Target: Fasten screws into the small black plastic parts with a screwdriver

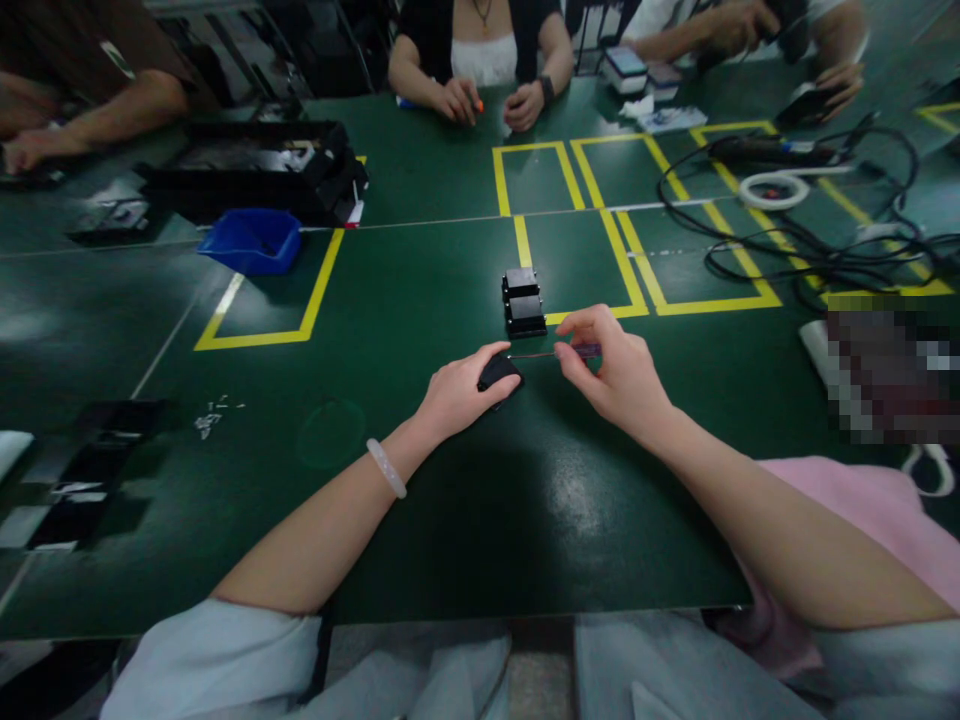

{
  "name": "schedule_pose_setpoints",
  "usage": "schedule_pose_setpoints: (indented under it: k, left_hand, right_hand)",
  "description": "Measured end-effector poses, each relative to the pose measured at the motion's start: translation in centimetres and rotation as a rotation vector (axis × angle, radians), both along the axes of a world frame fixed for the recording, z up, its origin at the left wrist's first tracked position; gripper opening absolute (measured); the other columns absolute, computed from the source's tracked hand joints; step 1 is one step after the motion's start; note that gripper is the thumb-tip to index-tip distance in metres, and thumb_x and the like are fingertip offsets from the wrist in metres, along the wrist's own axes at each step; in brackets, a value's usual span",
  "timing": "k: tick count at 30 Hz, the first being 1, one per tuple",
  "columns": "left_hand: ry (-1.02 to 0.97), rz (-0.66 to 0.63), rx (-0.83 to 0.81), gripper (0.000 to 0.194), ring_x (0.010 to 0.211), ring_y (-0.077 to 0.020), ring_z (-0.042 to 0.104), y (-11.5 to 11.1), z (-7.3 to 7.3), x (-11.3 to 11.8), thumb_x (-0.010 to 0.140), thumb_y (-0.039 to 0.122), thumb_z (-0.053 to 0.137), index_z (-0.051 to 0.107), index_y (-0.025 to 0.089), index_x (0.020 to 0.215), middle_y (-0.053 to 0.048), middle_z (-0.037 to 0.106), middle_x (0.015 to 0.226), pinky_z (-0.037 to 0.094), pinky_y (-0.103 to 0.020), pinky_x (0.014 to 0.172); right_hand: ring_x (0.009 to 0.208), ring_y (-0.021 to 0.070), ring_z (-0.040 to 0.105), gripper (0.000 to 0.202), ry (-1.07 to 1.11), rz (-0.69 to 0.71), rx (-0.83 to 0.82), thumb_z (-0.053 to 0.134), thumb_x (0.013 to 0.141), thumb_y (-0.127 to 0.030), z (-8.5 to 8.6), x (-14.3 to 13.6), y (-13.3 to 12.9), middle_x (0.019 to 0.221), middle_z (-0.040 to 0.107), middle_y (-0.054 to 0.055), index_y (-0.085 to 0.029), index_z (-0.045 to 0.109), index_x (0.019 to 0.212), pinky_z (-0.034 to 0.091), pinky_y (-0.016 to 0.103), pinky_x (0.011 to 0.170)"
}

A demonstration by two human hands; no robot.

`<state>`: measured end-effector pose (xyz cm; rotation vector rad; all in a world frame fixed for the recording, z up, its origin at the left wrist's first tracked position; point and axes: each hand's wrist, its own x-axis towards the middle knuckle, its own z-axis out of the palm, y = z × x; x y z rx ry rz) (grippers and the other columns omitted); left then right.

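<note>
My left hand (466, 388) is closed around a small black case-like part (498, 376) just above or on the green table. Between the thumb and fingers of my right hand (609, 366) is a thin screwdriver (585, 351), held almost level. Its slender shaft points left, and the tip meets the edge of the black part near my left fingertips. Directly beyond my hands sit black blocks (523, 302) with small shiny pins or screws along their sides. What lies under my left palm is hidden.
A blue scoop-shaped bin (253, 242) and a black tray (255, 170) stand at the left. Small silvery pieces (213, 418) lie near more black parts (94, 475). Coiled cables (810, 235) and a pink cloth (840, 510) are at the right. Several people sit opposite.
</note>
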<state>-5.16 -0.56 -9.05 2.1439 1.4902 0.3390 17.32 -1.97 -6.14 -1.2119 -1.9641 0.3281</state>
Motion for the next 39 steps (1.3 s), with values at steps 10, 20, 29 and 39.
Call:
schedule_pose_setpoints:
  k: [10, 20, 29, 39]
  left_hand:
    - [0.002, 0.001, -0.007, 0.061, 0.106, -0.0288, 0.068, -0.04, 0.23, 0.05, 0.094, 0.058, 0.048, 0.051, 0.026, 0.146, -0.007, 0.071, 0.122, 0.049, -0.039, 0.09]
    - [-0.009, -0.007, -0.013, 0.061, 0.105, -0.0284, 0.068, 0.0, 0.23, -0.07, 0.094, 0.058, 0.048, 0.05, 0.026, 0.146, -0.008, 0.071, 0.121, 0.05, -0.039, 0.09]
    - [-0.001, -0.009, -0.002, 0.062, 0.105, -0.0282, 0.068, 0.01, 0.07, -0.07, 0.094, 0.059, 0.047, 0.049, 0.026, 0.147, -0.007, 0.071, 0.121, 0.05, -0.039, 0.09]
    - [-0.001, -0.009, 0.005, 0.061, 0.108, -0.029, 0.068, -0.09, 0.14, 0.02, 0.094, 0.058, 0.048, 0.049, 0.026, 0.147, -0.008, 0.07, 0.123, 0.05, -0.04, 0.091]
  right_hand:
    - [0.072, 0.0174, 0.064, 0.014, 0.002, 0.015, -0.008, 0.055, 0.094, -0.035, 0.0, -0.05, 0.03, 0.083, 0.063, 0.001, -0.023, 0.054, 0.101, 0.047, 0.03, 0.069]
    - [0.069, 0.0162, 0.062, 0.014, 0.021, 0.03, 0.007, 0.057, 0.09, -0.028, 0.18, -0.18, -0.11, 0.079, 0.06, -0.001, -0.023, 0.052, 0.103, 0.047, 0.03, 0.068]
    - [0.069, 0.0155, 0.063, 0.014, 0.05, 0.035, -0.003, 0.056, 0.089, -0.023, 0.06, -0.11, -0.02, 0.078, 0.061, -0.001, -0.023, 0.052, 0.103, 0.048, 0.029, 0.067]
    - [0.071, 0.0165, 0.063, 0.013, 0.02, 0.024, -0.025, 0.055, 0.091, -0.029, 0.21, -0.21, -0.18, 0.079, 0.062, 0.0, -0.023, 0.052, 0.102, 0.048, 0.03, 0.069]
